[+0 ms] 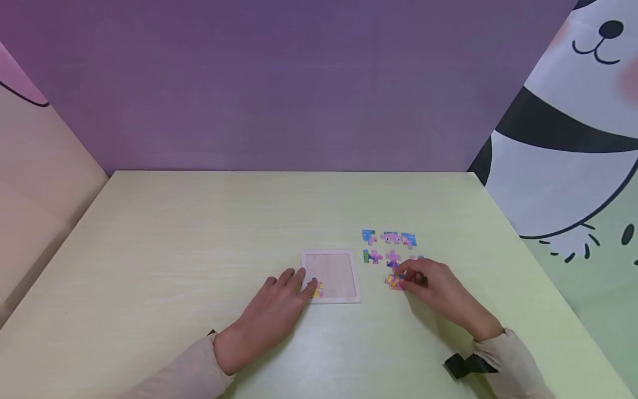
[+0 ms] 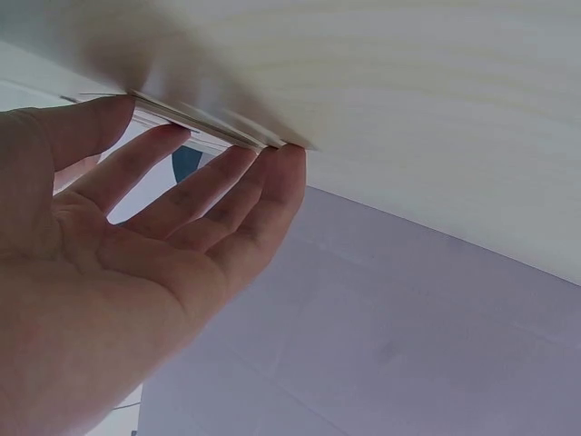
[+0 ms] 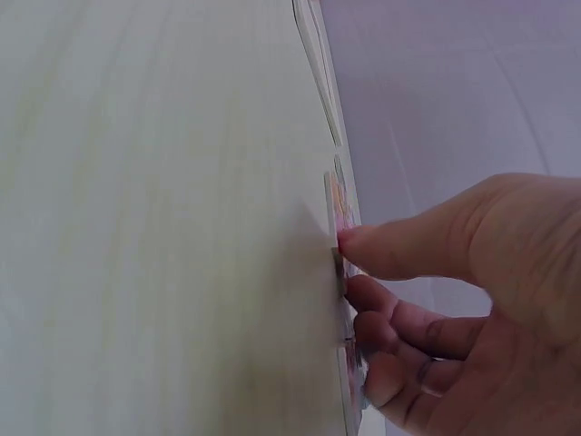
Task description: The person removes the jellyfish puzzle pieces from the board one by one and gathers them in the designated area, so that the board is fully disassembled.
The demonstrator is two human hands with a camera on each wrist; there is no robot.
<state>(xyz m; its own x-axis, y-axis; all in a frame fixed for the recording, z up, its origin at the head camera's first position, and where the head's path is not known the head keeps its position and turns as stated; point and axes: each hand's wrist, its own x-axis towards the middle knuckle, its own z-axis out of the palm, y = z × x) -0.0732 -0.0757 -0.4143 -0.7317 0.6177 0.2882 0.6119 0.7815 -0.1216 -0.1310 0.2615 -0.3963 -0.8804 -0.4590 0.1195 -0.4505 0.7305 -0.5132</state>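
My left hand (image 1: 279, 310) rests at the left edge of a square puzzle tray (image 1: 331, 301), its fingers extended and the index finger reaching over the rim. In the left wrist view the fingertips (image 2: 289, 159) meet the tray's side at the table. A yellow and pink puzzle piece (image 1: 319, 289) lies in the tray's lower left corner, partly covered by a finger. To the right of the tray, my right hand (image 1: 438, 285) pinches a yellow puzzle piece (image 1: 392, 281) between thumb and index finger, low over the table. The right wrist view shows the thumb (image 3: 372, 250) on a piece's edge.
Several loose puzzle pieces (image 1: 391, 238) in blue and pink lie in rows right of the tray; some are partly hidden by the right hand. The pale table (image 1: 199, 233) ends at a purple wall (image 1: 289, 111). A black strap (image 1: 468, 366) hangs at the right cuff.
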